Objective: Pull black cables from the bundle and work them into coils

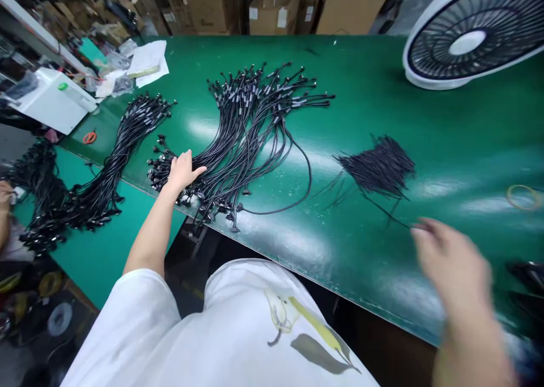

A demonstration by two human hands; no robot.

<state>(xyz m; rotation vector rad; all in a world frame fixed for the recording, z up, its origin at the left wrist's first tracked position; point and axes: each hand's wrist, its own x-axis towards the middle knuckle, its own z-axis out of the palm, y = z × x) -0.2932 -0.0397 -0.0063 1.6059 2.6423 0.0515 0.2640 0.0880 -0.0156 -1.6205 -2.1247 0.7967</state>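
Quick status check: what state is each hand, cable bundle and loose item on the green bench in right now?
Left hand: open, resting on the big fanned bundle of black cables.
Right hand: blurred, pinching a thin black tie.
Pile of black ties: loose heap.
Second black cable bundle: untouched.
White fan: tilted; spinning unclear.

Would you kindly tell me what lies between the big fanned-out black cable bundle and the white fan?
In the head view, a small pile of thin black ties lies on the green table.

Nothing readable is showing anywhere: the white labels on the cardboard boxes [276,10] beyond the green tabletop [425,126] are appearing blank or too blurred
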